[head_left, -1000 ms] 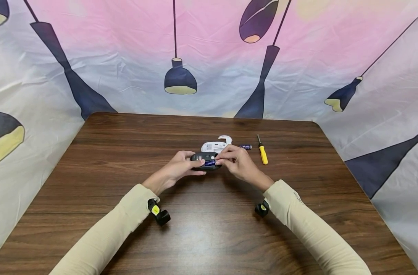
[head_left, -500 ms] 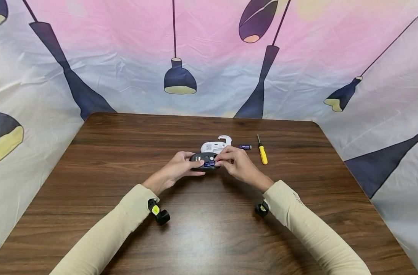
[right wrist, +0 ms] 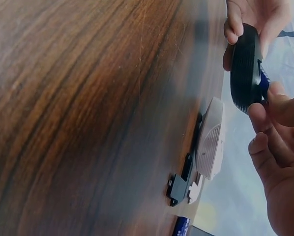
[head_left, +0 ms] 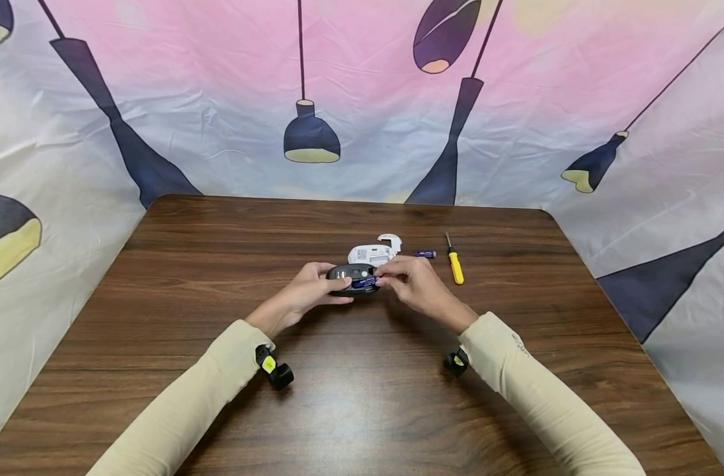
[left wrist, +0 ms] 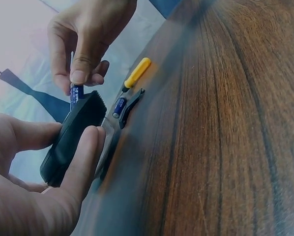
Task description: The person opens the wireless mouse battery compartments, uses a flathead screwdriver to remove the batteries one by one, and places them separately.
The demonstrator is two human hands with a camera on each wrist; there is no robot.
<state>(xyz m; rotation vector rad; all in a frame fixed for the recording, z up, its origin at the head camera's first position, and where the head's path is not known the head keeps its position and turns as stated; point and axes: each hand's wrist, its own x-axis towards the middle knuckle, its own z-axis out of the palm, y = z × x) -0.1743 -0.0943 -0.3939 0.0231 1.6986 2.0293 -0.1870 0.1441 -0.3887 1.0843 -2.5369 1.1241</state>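
My left hand (head_left: 308, 287) grips a black computer mouse (left wrist: 71, 145) by its end, underside up, above the table. A blue battery (head_left: 364, 282) lies at an angle over the open battery slot, its right end raised. The thumb and fingers of my right hand (head_left: 418, 284) pinch that raised end. In the left wrist view the battery (left wrist: 76, 94) sticks up past the mouse's edge, under the right thumb. From the right wrist view, the mouse's body hides most of the slot.
Behind the hands lie a white mouse (head_left: 366, 253), a white cover (head_left: 391, 238), a second blue battery (head_left: 425, 254) and a yellow-handled screwdriver (head_left: 455, 266). A black cover (right wrist: 180, 188) rests near the white mouse on the wooden table (head_left: 219, 238).
The battery's right end has tilted up out of the slot, and my right hand has shifted slightly right with it. The left hand and mouse have moved a touch left.
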